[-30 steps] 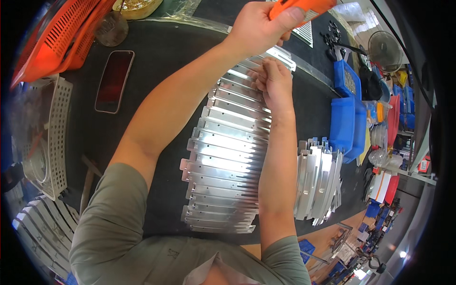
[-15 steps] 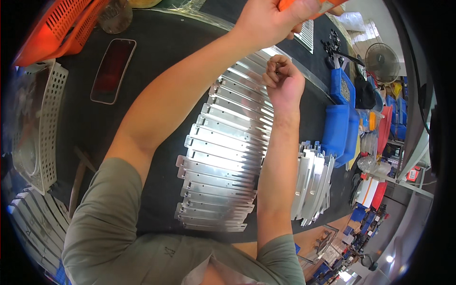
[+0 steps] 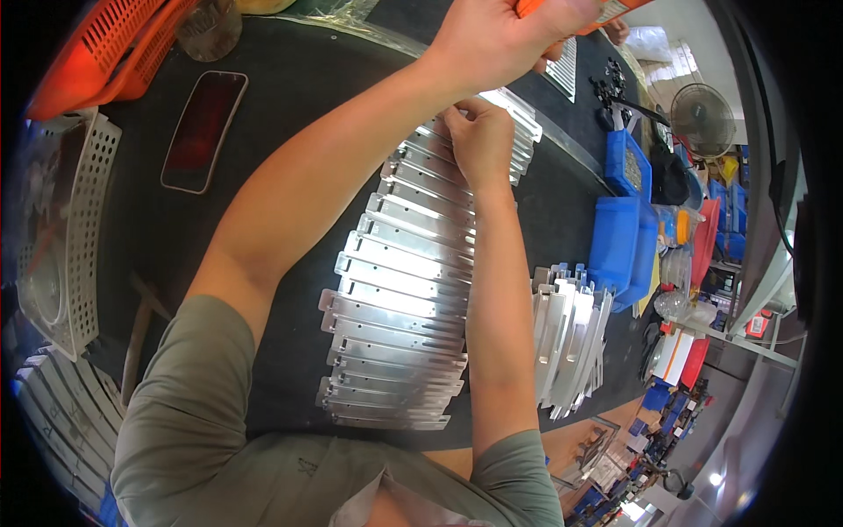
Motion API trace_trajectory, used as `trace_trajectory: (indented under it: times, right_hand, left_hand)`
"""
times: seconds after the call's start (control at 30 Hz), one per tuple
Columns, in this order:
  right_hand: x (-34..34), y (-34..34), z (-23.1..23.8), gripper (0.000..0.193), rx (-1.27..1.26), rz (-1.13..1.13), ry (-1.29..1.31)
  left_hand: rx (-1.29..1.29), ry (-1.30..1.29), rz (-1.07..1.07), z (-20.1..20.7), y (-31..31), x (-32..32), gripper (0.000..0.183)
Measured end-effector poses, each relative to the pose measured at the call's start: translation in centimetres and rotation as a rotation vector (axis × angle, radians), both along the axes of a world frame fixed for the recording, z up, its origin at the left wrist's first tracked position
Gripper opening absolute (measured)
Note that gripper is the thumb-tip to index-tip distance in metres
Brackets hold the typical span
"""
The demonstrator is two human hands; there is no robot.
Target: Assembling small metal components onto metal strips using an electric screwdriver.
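My left hand [image 3: 505, 44] is closed around an orange tool [image 3: 606, 16] at the upper edge of the view; most of it is cut off or covered by my fingers, so its kind is unclear. Just below, my right hand [image 3: 483, 140] bends over a long row of silver metal strips [image 3: 404, 263] laid side by side on the black table. Its fingertips are pinched together at the far part of the row, touching or close above a strip. Whatever they hold is hidden or too small to name. The strips have small holes and notched end tabs.
A phone [image 3: 204, 132] lies left of the row, near a white perforated basket [image 3: 83, 237] and an orange basket [image 3: 114, 53]. To the right are stacked metal strips [image 3: 571, 342], blue bins [image 3: 623, 246] and a fan [image 3: 702, 119]. Another person's hand [image 3: 617, 32] shows at the far side.
My right hand has moved left and away from me, from above the row's right side to its far part, fingertips lowered to the strips. My left hand still grips the orange tool.
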State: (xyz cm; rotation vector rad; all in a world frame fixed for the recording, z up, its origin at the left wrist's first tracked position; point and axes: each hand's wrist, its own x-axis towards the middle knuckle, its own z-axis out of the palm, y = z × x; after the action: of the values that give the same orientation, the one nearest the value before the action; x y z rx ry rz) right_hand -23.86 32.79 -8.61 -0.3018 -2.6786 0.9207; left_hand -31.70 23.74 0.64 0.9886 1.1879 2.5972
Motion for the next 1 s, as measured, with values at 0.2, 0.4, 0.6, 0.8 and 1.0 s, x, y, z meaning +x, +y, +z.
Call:
trace_trajectory:
  times: [0.2,0.4,0.6,0.8,1.0]
  right_hand:
    - [-0.1,0.3,0.0,0.021,-0.472,-0.113,0.059]
    - [-0.3,3.8,1.7,0.020,-1.636,-0.102,0.058]
    - [-1.0,3.3,0.1,0.024,-0.178,-0.038,0.008]
    - [-0.1,2.4,-0.6,0.021,0.036,-0.027,-0.075]
    - [-0.2,2.4,-0.7,0.019,0.080,-0.064,-0.084]
  left_hand:
    - [-0.016,0.008,0.005,-0.6,0.3,-0.9,0.048]
    - [-0.051,-0.056,-0.012,-1.4,1.9,-1.3,0.047]
    - [-0.058,-0.016,0.013,-4.0,2.5,-3.0,0.046]
    - [-0.031,-0.057,-0.024,-3.3,2.3,-2.3,0.045]
    - [-0.095,-0.070,-0.049,-3.9,2.7,-2.2,0.047]
